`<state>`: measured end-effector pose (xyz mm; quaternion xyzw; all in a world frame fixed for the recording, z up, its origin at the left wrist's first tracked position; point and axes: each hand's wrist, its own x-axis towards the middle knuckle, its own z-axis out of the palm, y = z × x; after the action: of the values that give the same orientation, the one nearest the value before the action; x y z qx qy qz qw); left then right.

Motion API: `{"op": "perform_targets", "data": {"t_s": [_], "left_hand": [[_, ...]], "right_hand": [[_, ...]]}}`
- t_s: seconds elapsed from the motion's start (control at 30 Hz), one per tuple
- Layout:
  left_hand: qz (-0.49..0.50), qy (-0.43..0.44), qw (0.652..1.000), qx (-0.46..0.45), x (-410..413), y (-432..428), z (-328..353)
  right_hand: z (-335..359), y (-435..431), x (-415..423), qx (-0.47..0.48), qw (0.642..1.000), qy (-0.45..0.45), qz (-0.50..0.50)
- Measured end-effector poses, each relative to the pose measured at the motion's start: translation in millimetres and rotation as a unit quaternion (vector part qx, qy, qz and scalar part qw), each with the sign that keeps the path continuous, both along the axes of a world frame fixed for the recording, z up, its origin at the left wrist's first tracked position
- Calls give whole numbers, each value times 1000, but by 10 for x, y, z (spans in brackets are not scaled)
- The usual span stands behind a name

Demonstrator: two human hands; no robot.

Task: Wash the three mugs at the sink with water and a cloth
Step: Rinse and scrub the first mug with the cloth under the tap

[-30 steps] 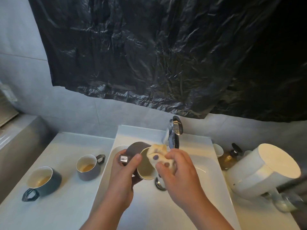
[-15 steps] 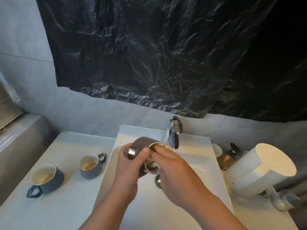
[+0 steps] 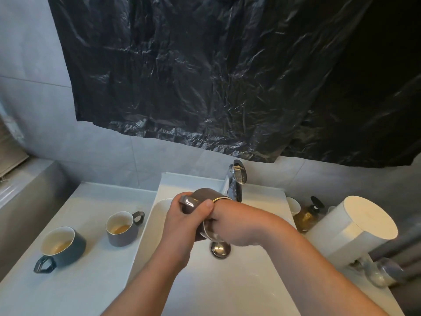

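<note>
Two mugs (image 3: 75,250) (image 3: 120,238), third mug (image 3: 202,195) (gripped); two hands (image 3: 182,226) (image 3: 237,224)

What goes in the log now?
left hand grips brown mug over sink | right hand inside it | blue mug, grey mug stained on counter

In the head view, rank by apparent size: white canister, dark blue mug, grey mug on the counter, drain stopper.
white canister
dark blue mug
grey mug on the counter: barely smaller and farther away, so the order of the two mugs is unsure
drain stopper
</note>
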<state>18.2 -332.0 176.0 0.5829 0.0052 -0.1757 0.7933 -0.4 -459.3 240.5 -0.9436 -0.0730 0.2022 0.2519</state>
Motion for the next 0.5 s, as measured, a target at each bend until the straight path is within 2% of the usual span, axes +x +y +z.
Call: {"op": "perform_targets", "data": {"t_s": [0.07,0.13,0.2,0.27,0.33,0.4,0.5], "left_hand": [[-11,3,1000,-9,-4,2,-6],[-15,6,1000,-19,-1,13,-14],[-10,8,999,-31,26,32,-19],[8,6,999,-34,67,49,-29],[3,1,1000,-29,56,28,-20],[-6,-6,1000,-4,7,-21,-42],[8,11,1000,4,-55,-66,-78]], "right_hand": [[73,-61,-12,31,999,8,-9],[81,-96,-66,114,993,18,-36],[18,-80,-136,224,970,18,-95],[-100,-47,-173,288,947,3,-145],[-125,-3,-206,264,954,-32,-137],[-123,19,-192,165,982,-59,-66],[-143,11,-135,42,999,-17,-26]]}}
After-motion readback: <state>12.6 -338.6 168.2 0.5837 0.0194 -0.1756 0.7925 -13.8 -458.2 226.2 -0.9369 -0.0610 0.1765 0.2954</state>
